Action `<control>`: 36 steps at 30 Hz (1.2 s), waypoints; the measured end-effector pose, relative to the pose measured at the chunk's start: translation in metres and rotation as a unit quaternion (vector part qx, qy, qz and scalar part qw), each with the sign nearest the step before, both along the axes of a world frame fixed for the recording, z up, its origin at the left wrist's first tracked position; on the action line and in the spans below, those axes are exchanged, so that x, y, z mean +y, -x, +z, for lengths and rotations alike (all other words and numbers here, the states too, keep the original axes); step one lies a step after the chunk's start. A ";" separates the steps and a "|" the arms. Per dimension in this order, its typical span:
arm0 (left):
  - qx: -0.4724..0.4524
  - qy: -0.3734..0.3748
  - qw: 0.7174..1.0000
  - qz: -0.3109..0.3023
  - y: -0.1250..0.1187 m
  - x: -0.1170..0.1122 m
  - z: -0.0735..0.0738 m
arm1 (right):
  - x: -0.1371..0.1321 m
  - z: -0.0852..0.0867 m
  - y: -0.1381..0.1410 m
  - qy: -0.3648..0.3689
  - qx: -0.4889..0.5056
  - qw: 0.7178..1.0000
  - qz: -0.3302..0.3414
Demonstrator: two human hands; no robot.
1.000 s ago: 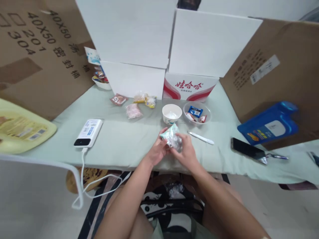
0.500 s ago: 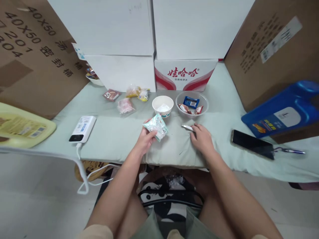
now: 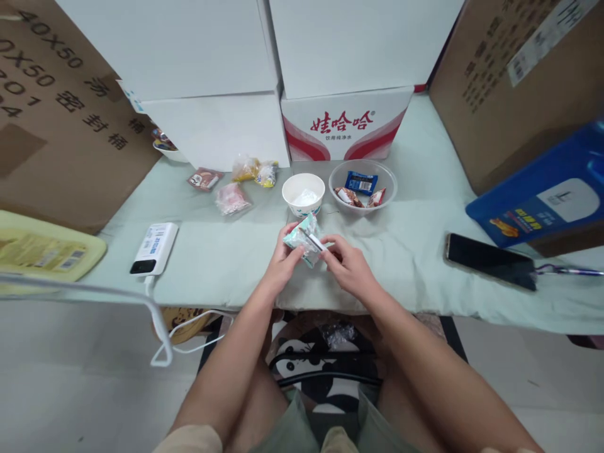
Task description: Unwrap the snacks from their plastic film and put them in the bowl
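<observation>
Behind packet and cutter, cup, snack bowl

View from my head: bright, even indoor light; faint soft shadows beneath my left hand and right hand; straight lines bow toward the frame edges.

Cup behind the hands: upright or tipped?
Upright: cup stands rim up on the cloth; something white lies inside.
</observation>
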State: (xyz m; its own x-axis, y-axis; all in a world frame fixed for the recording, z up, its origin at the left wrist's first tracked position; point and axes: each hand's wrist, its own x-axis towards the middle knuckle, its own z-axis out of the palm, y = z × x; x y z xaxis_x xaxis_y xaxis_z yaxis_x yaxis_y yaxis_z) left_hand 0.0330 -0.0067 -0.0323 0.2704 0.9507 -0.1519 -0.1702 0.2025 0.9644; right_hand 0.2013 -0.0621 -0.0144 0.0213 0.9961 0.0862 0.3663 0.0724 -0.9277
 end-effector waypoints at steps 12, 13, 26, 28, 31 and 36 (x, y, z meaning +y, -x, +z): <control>-0.085 0.041 0.993 0.074 0.011 0.002 0.011 | 0.000 -0.020 -0.058 0.019 -0.328 0.938 -0.109; -0.076 0.043 0.995 0.057 0.007 -0.001 0.009 | 0.002 -0.021 -0.061 0.025 -0.350 0.929 -0.115; 0.284 -0.204 0.937 0.008 0.026 0.012 0.011 | 0.000 -0.017 -0.012 -0.102 -0.229 0.968 0.026; 0.263 -0.176 0.949 0.017 0.030 0.011 0.010 | -0.001 -0.017 -0.005 -0.106 -0.206 0.972 0.047; 0.169 -0.074 0.980 0.073 0.033 0.011 0.011 | -0.002 -0.018 -0.002 -0.110 -0.170 0.977 0.074; 0.034 0.065 0.994 0.079 0.030 0.011 0.018 | -0.002 -0.019 -0.004 -0.088 -0.165 0.979 0.077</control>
